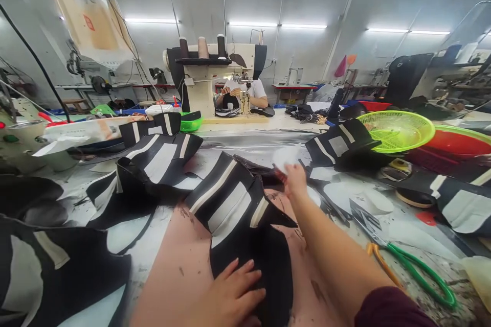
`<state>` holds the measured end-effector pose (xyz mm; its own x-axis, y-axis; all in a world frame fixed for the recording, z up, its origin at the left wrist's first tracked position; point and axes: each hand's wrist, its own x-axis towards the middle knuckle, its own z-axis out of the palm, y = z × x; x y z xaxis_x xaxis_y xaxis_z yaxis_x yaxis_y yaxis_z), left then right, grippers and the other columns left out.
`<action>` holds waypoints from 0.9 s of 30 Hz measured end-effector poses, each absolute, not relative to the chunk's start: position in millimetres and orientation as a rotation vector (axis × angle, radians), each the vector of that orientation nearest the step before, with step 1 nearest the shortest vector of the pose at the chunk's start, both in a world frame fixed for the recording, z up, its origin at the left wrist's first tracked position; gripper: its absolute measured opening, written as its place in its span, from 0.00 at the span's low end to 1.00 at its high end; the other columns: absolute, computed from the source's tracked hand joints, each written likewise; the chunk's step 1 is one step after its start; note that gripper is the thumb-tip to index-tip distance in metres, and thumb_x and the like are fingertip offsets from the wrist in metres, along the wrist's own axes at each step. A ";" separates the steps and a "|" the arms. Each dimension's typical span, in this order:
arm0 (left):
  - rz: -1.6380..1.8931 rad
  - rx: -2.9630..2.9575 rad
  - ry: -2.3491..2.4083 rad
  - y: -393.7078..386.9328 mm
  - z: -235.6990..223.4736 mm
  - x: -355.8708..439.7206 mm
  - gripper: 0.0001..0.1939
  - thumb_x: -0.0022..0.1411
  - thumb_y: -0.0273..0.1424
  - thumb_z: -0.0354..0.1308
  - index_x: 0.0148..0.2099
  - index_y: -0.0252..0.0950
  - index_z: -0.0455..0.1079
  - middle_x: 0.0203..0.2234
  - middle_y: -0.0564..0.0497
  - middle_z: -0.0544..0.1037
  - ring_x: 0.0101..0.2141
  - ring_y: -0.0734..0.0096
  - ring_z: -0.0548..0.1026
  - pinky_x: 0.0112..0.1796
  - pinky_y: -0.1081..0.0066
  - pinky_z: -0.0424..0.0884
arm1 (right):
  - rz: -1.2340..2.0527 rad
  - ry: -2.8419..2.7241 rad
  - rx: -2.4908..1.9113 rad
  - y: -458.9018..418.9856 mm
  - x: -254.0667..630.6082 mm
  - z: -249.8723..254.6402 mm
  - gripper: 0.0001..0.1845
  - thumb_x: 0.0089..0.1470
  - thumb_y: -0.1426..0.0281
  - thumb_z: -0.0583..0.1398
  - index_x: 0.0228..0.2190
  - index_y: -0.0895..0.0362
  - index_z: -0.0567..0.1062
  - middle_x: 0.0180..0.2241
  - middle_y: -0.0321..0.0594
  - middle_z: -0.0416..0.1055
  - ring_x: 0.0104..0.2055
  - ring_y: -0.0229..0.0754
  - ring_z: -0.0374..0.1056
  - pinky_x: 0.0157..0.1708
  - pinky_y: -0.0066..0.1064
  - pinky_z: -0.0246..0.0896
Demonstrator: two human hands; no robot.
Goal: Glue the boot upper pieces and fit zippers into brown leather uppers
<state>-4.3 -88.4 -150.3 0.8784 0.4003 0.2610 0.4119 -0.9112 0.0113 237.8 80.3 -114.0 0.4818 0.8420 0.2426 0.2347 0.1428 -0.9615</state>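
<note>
A black fabric piece with pale strips and a white patch (230, 207) lies in front of me on a pinkish board (169, 271). My left hand (238, 294) rests on its lower black part, fingers spread. Farther forward, my right hand (296, 180) is closed, with a blurred white piece (287, 156) at its fingertips. Just left of that hand, a stack of dark pieces (264, 169) is partly hidden behind the fabric piece. Similar black pieces with white patches lie to the left (161, 158) and at the right (337, 145).
Green-and-orange-handled scissors (418, 271) lie at the right. A yellow-green plastic basket (397, 130) and a red basin (464, 143) stand behind them. Across the table is a sewing machine (207, 82) with thread cones, where a co-worker (259, 92) sits. A small green bowl (191, 122) is nearby.
</note>
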 end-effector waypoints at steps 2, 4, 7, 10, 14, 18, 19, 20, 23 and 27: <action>-0.408 -3.013 -0.800 -99.2 -145.1 1.6 0.15 0.58 0.35 0.54 0.48 0.40 0.67 0.45 0.48 0.73 0.44 0.61 0.71 0.43 0.64 0.69 | 0.594 -0.921 -1.315 52.7 255.6 -102.8 0.14 0.49 0.55 0.48 0.29 0.52 0.59 0.27 0.33 0.64 0.31 0.37 0.66 0.26 0.28 0.61; -0.372 -2.993 -0.975 -109.5 -138.7 8.9 0.15 0.58 0.30 0.52 0.49 0.38 0.67 0.42 0.46 0.74 0.38 0.62 0.71 0.37 0.63 0.70 | 0.666 -0.898 -1.161 15.3 271.7 -96.5 0.16 0.46 0.52 0.52 0.29 0.51 0.60 0.24 0.30 0.62 0.27 0.35 0.65 0.21 0.23 0.57; -0.260 -3.080 -1.217 -118.0 -127.3 14.5 0.16 0.57 0.26 0.53 0.49 0.36 0.67 0.42 0.45 0.73 0.38 0.61 0.69 0.38 0.62 0.69 | 1.043 -1.213 -0.724 -46.6 277.2 -99.6 0.14 0.42 0.55 0.60 0.25 0.51 0.66 0.17 0.28 0.61 0.20 0.34 0.62 0.16 0.22 0.53; -0.335 -3.346 -1.531 -116.2 -116.9 7.6 0.27 0.45 0.37 0.65 0.48 0.37 0.66 0.42 0.47 0.72 0.41 0.59 0.68 0.42 0.63 0.68 | 1.391 -1.724 -0.863 -89.7 259.2 -112.8 0.07 0.47 0.64 0.59 0.25 0.54 0.72 0.21 0.33 0.69 0.22 0.36 0.65 0.20 0.26 0.61; -0.760 -3.466 -2.049 -108.6 -117.3 -5.4 0.24 0.51 0.43 0.58 0.47 0.36 0.63 0.39 0.48 0.71 0.39 0.64 0.70 0.40 0.66 0.68 | 1.277 -2.000 -1.245 -98.8 234.6 -127.3 0.09 0.50 0.72 0.54 0.32 0.56 0.74 0.33 0.38 0.72 0.36 0.40 0.67 0.37 0.33 0.63; -0.880 -3.137 -2.319 -105.6 -128.3 -3.1 0.12 0.58 0.37 0.47 0.32 0.34 0.66 0.47 0.45 0.67 0.43 0.63 0.69 0.44 0.62 0.66 | 1.218 -2.106 -1.355 -88.1 230.0 -129.3 0.14 0.48 0.73 0.56 0.39 0.55 0.73 0.37 0.39 0.72 0.39 0.43 0.66 0.41 0.36 0.61; -0.873 -3.099 -2.323 -105.4 -130.1 -1.3 0.12 0.57 0.36 0.48 0.28 0.34 0.65 0.49 0.45 0.66 0.44 0.62 0.68 0.45 0.62 0.65 | 1.213 -2.083 -1.410 -87.1 230.2 -129.1 0.17 0.46 0.73 0.57 0.41 0.55 0.72 0.38 0.39 0.71 0.39 0.43 0.66 0.40 0.36 0.61; -0.860 -3.078 -2.327 -105.3 -131.1 0.3 0.12 0.56 0.36 0.48 0.25 0.35 0.63 0.50 0.46 0.65 0.45 0.62 0.68 0.45 0.61 0.65 | 1.209 -2.049 -1.467 -86.8 230.4 -129.1 0.19 0.45 0.73 0.58 0.43 0.54 0.71 0.38 0.39 0.71 0.38 0.42 0.66 0.39 0.36 0.61; -0.803 -3.054 -2.312 -104.6 -130.3 3.1 0.11 0.55 0.35 0.50 0.23 0.35 0.61 0.49 0.47 0.66 0.45 0.61 0.68 0.46 0.60 0.64 | 1.195 -1.960 -1.565 -88.8 230.7 -132.2 0.20 0.43 0.73 0.60 0.43 0.55 0.71 0.35 0.39 0.70 0.34 0.41 0.65 0.35 0.33 0.61; -0.697 -3.069 -2.216 -101.5 -127.8 3.4 0.11 0.54 0.33 0.51 0.22 0.35 0.60 0.49 0.47 0.67 0.46 0.61 0.68 0.47 0.62 0.65 | 1.169 -1.892 -1.569 -89.6 230.5 -140.6 0.21 0.42 0.73 0.61 0.42 0.55 0.71 0.32 0.37 0.69 0.32 0.39 0.64 0.33 0.32 0.60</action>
<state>3.4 -101.5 -127.8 0.3591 0.9255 -0.1203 0.6901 -0.1765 0.7018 230.5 -89.6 -140.6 -0.2774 0.9418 -0.1900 0.5916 0.0116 -0.8062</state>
